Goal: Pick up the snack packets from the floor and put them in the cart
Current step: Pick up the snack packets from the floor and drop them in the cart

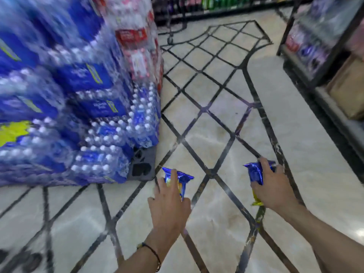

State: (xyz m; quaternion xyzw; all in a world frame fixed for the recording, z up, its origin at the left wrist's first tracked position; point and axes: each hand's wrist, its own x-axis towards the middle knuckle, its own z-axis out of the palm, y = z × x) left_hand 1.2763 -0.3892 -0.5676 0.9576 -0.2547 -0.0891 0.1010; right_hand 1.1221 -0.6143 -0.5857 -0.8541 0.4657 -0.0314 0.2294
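Gripping: one blue packet is held in each hand, lower centre and lower right of the frame.
Left hand (pixel 169 201): fingers are closed around left packet (pixel 182 181); packet is upright, blue with yellow print.
Right hand (pixel 272 187): fingers are wrapped over right packet (pixel 255 173); a yellow end is seen below the palm.
Floor (pixel 212 138): pale tile with dark diagonal lines.
Water packs (pixel 78 95): stacked at left on a grey pallet (pixel 141 166); badly blurred.
Shelves (pixel 323 46): upper right, blurred.
Wristband (pixel 152 251): worn on the left wrist.
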